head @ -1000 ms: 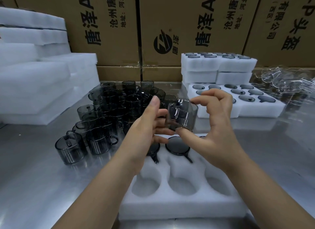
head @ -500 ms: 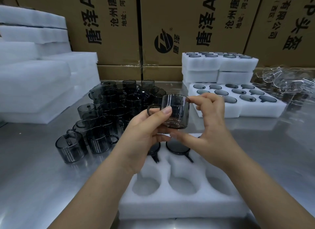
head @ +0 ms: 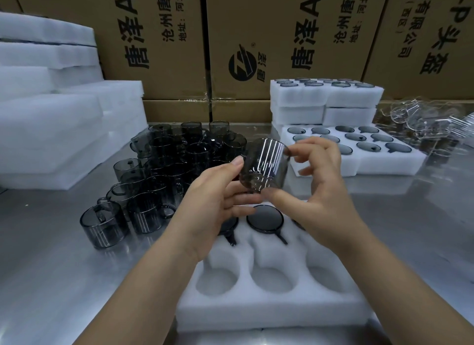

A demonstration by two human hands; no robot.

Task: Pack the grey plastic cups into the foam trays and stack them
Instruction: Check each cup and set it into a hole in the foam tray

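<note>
Grey plastic cup (head: pixel 264 165), tilted and held in the air above the far row of the near foam tray (head: pixel 269 311), touching neither tray nor table. The left hand (head: pixel 215 198) grips it from the left: the thumb tip presses on the cup wall and the fingers curl under its base. The right hand (head: pixel 315 188) pinches it from the right, with the thumb at the lower edge and the forefinger at the upper rim; its other fingers are loosely spread.

Directly below, the seated cups (head: pixel 265 219) fill the tray's far pockets base-up. Three round pockets in the near row show bare foam.

Left of the hands stands a dense cluster of loose cups (head: pixel 179 159), with a strip of bare steel table (head: pixel 51 267) between it and the tray's left edge. Wider open steel lies to the tray's right.

Behind the right hand lies a filled tray (head: pixel 384 165), and behind that a stack of filled trays (head: pixel 325 98). Clear cups (head: pixel 423 118) lie at far right, blank foam slabs (head: pixel 51 126) are piled at far left, and printed cardboard boxes (head: pixel 256 36) wall the back edge.
</note>
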